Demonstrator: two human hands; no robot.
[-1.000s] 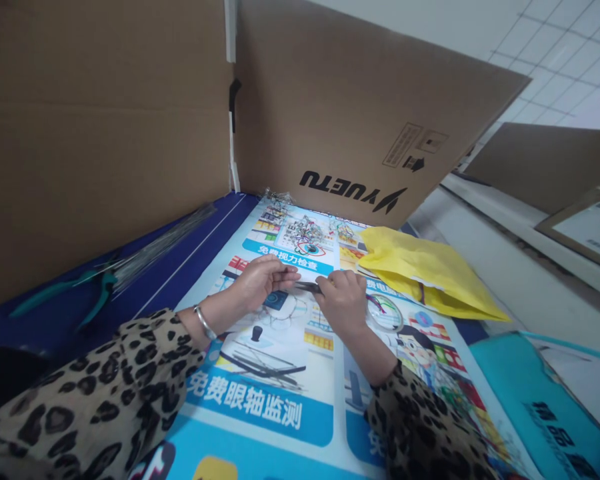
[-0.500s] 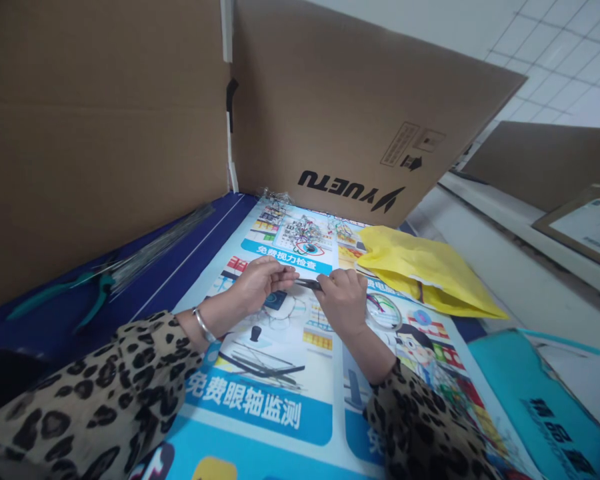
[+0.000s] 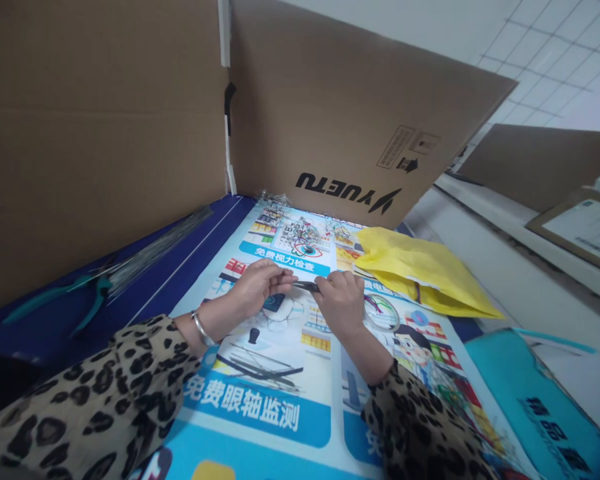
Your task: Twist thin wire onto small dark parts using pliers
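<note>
My right hand [image 3: 341,301] is closed around what look like small dark pliers [image 3: 306,286]; their slim jaws point left and their handles are hidden in my fist. My left hand [image 3: 260,287] faces it with thumb and fingers pinched together at the jaws' tip. Whatever the left fingertips hold is too small to make out. Below the hands, several thin dark wires or strips [image 3: 260,368] lie on the printed sheet [image 3: 320,423]. A clear ring-shaped roll [image 3: 381,312] with coloured strands inside lies just right of my right hand.
Cardboard panels [image 3: 340,113] stand behind and to the left. Teal-handled pliers [image 3: 93,310] and a bundle of thin wires [image 3: 163,250] lie at left. A tangled wire pile [image 3: 300,233] lies beyond the hands. At right are a yellow bag [image 3: 425,270] and a teal box [image 3: 535,400].
Both hands keep almost the same pose, with the dark jaws still at the left fingertips. The whole view has shifted very slightly.
</note>
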